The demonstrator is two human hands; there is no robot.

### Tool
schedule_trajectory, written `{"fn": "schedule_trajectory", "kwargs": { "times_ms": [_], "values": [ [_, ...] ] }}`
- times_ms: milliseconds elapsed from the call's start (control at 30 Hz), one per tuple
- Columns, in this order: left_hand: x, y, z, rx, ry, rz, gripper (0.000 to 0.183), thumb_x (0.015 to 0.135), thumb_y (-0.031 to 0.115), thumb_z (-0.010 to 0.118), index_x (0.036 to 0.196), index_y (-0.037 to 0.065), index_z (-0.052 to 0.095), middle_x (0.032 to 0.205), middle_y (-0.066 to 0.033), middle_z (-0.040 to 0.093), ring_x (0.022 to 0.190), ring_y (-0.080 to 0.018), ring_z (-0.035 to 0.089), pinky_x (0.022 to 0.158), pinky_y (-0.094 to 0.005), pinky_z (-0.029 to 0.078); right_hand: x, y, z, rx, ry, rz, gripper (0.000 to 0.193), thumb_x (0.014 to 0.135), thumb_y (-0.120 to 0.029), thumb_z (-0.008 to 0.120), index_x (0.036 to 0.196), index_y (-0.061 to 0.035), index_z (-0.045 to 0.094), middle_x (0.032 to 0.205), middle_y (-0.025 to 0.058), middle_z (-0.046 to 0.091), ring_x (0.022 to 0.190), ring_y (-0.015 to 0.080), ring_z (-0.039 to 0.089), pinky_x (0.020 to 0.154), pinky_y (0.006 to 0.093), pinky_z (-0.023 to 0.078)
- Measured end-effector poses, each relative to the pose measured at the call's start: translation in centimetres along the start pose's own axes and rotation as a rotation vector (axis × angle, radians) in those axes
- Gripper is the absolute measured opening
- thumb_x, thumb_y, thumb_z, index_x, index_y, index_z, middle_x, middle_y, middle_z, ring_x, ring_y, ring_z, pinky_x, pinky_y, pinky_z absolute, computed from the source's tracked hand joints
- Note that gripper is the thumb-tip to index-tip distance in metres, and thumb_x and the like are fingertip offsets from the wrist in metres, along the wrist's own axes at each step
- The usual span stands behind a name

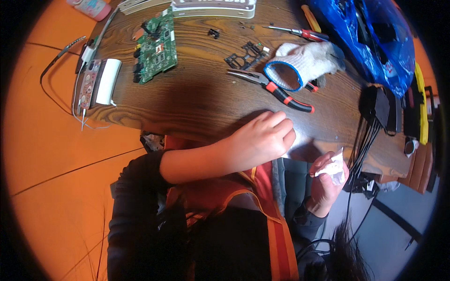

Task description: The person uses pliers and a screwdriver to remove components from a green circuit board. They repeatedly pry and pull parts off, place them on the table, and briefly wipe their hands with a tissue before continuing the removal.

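My left hand [265, 138] rests at the table's front edge with its fingers curled in; whatever lies inside them, if anything, is hidden. To the right of it and lower, beyond the table edge, my right hand [325, 189] grips a crumpled white tissue [334, 167] that sticks up between thumb and fingers. Just beyond my left hand lie needle-nose pliers [281, 95] with black and red handles, jaws pointing left. A white knitted glove [311, 63] with a blue cuff lies partly over them.
A green circuit board [158, 51] lies at the left, near a white cylindrical part [108, 82]. Behind the pliers are a black plastic frame [244, 55] and a screwdriver [300, 33]. A blue plastic bag [375, 42] and a bundle of black cables [368, 140] occupy the right.
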State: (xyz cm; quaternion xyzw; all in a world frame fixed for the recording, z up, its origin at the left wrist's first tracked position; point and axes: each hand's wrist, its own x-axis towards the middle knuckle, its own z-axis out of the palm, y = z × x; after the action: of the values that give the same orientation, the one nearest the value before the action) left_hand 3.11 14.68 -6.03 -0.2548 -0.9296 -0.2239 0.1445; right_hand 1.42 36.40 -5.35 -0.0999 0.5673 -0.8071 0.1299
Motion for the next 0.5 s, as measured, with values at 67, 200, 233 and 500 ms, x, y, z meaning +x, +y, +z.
{"fn": "schedule_trajectory", "kwargs": {
  "times_ms": [67,200,233,500],
  "values": [
    [-0.1,-0.5,-0.7,0.037,-0.004,-0.025,0.018,0.067,0.006,0.057,0.085,0.001,0.055,0.091,-0.0102,0.054,0.090,-0.0241,0.054,0.080,-0.0328,0.048,0.4,0.1,0.1,0.007,0.010,0.017,0.031,0.071,-0.017,0.075,0.087,0.0046,0.060,0.077,0.0120,0.062,0.066,0.0189,0.061,0.058,0.0286,0.050],
    [-0.2,-2.9,-3.0,0.100,0.125,-0.007,0.013,0.070,0.004,0.059,0.083,0.000,0.056,0.085,-0.0115,0.054,0.085,-0.0260,0.053,0.076,-0.0319,0.048,0.8,-0.3,0.2,-0.025,0.006,0.036,0.031,0.073,-0.018,0.073,0.088,0.0047,0.058,0.077,0.0119,0.061,0.065,0.0191,0.060,0.057,0.0278,0.048],
    [0.1,-4.1,-3.8,0.183,0.125,-0.103,0.014,0.072,0.005,0.061,0.084,0.000,0.058,0.088,-0.0124,0.056,0.088,-0.0262,0.055,0.077,-0.0326,0.048,0.9,-0.3,0.2,-0.026,-0.002,0.008,0.031,0.074,-0.019,0.072,0.089,0.0048,0.058,0.078,0.0121,0.061,0.065,0.0191,0.060,0.056,0.0275,0.048],
    [0.1,-6.3,-12.9,0.166,0.632,-0.406,0.023,0.084,0.010,0.058,0.104,0.001,0.064,0.105,-0.0181,0.063,0.087,-0.0276,0.062,0.072,-0.0318,0.048,3.4,-3.1,2.0,-0.053,0.110,-0.229,0.035,0.081,-0.025,0.065,0.098,0.0030,0.055,0.088,0.0152,0.059,0.075,0.0211,0.058,0.068,0.0299,0.045]
  ]
}}
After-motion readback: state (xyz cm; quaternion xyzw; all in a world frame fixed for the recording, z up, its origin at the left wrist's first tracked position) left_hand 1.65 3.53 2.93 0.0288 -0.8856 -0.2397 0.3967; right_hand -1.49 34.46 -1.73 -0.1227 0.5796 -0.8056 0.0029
